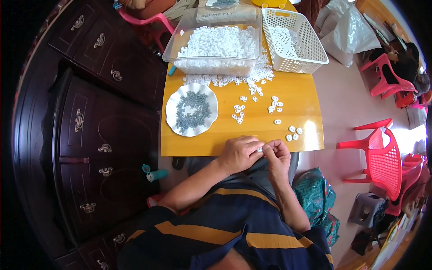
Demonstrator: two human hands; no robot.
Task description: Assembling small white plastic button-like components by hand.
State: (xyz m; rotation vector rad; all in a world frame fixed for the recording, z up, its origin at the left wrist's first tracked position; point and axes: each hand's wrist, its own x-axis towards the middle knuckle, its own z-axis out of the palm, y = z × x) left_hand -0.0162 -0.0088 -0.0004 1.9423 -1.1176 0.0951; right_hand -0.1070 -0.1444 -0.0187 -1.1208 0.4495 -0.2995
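Observation:
At the near edge of the wooden table (207,144), my left hand (240,153) pinches a small white plastic piece (259,150) with dark holes. The thumb and fingers of my right hand (277,157) are closed together right beside that piece; anything between them is too small to make out. To the left of my hands stands a white scalloped plate (172,110) bearing a ring of grey screws (195,96). Similar white pieces (238,114) lie in loose groups beyond my hands. Several more rest in a cluster (294,132) near the table's right side.
A clear plastic bin (211,66) heaped with white pieces stands at the back, with spilled ones around it. Next to it is a white perforated basket (299,66). A dark wooden cabinet (90,130) lines the left. Right of the table are a red chair (382,157) and a green bag (317,193).

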